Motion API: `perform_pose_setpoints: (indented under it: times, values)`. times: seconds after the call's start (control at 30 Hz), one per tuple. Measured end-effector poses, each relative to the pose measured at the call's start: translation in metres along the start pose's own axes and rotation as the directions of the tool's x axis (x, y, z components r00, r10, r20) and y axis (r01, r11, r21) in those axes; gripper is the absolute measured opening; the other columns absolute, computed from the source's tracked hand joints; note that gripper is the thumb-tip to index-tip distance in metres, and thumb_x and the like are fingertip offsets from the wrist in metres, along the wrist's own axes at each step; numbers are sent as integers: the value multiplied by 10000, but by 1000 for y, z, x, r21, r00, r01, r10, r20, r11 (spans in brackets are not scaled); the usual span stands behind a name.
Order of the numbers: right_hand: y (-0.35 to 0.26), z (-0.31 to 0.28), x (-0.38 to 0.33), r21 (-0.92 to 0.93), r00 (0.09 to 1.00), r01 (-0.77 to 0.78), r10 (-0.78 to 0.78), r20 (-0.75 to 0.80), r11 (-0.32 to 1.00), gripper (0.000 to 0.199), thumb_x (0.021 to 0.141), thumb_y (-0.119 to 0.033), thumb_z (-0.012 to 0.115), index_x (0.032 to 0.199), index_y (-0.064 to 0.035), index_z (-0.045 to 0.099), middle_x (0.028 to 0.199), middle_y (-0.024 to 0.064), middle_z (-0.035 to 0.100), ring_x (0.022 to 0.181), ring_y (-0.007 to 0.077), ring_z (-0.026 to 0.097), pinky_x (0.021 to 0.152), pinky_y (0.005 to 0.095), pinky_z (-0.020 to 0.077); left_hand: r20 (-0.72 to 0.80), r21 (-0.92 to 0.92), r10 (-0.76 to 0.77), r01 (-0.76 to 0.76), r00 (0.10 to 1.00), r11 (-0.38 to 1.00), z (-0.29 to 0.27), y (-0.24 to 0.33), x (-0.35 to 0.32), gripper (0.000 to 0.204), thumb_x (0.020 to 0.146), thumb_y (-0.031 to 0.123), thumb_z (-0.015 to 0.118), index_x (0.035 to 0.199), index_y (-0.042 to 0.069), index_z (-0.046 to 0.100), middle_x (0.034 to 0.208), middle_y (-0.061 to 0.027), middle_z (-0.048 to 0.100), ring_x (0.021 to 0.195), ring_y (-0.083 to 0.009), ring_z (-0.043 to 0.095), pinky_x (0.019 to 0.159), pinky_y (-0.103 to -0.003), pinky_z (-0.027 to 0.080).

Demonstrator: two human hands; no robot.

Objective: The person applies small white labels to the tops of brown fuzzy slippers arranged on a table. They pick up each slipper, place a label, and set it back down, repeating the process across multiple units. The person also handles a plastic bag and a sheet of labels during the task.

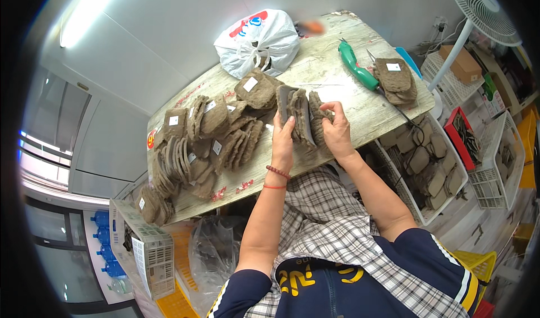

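A small bundle of brown fuzzy pads [301, 118] with grey edges stands on its side at the table's near edge. My left hand [283, 141] is closed round its left side, thumb against the pads. On the other side, my right hand [337, 132] has its fingers bent on the rightmost pad [316, 113], which leans a little apart from the others. The far fingertips of both hands are partly hidden. Left of my hands lie heaps of similar pads [214, 115], some bearing small white labels. Another labelled stack [396, 79] sits at the right end.
A tied white plastic bag [259, 42] stands at the table's [337, 42] back. Toward the right lies a green corded power tool [357, 66], its cable hanging over the edge. Crates of pads [424, 166] stand below right, beside a red box [461, 138] and a white fan [486, 6].
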State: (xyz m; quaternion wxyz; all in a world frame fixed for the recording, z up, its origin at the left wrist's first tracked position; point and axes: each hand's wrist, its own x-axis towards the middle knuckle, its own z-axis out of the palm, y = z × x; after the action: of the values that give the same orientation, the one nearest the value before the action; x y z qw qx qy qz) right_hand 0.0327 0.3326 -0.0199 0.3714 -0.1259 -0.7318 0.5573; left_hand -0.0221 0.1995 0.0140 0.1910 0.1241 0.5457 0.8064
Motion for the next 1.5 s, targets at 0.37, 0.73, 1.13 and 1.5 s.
perform_pose_setpoints:
  times: [0.37, 0.73, 1.13, 1.5]
  values:
    - [-10, -2, 4, -214, 997, -69, 62, -38, 974, 321, 800, -192, 724, 1013, -3, 576, 993, 173, 629, 916, 351, 623, 823, 410, 491, 44, -18, -33, 34, 999, 999, 7, -11, 7, 429, 999, 221, 512, 1376, 36, 423, 1256, -54, 553, 1134, -130, 511, 994, -289, 392]
    - [-6, -5, 8, -112, 983, -181, 184, 14, 977, 279, 841, -207, 672, 1026, -17, 586, 1004, 169, 619, 934, 346, 620, 814, 414, 492, 101, 164, 25, -41, 995, 986, 7, -24, 20, 623, 914, 66, 485, 1502, 58, 278, 1361, -75, 470, 1215, -154, 460, 1011, -286, 385]
    - [12, -12, 10, -125, 962, -272, 269, -44, 954, 304, 841, -207, 683, 1030, 11, 588, 987, 191, 653, 931, 365, 625, 830, 414, 485, 85, 261, 68, -88, 994, 961, 13, -28, 19, 691, 926, 248, 634, 1483, 5, 306, 1497, -157, 340, 1380, -243, 326, 1116, -336, 294]
    - [-17, -12, 15, -113, 936, -346, 350, 21, 931, 539, 816, -448, 696, 1041, 29, 584, 1059, 203, 608, 974, 343, 607, 856, 400, 474, 10, 362, 168, -160, 986, 919, 5, -49, 34, 798, 766, 128, 780, 1431, -16, 364, 1364, -171, 455, 1210, -254, 491, 1011, -346, 421]
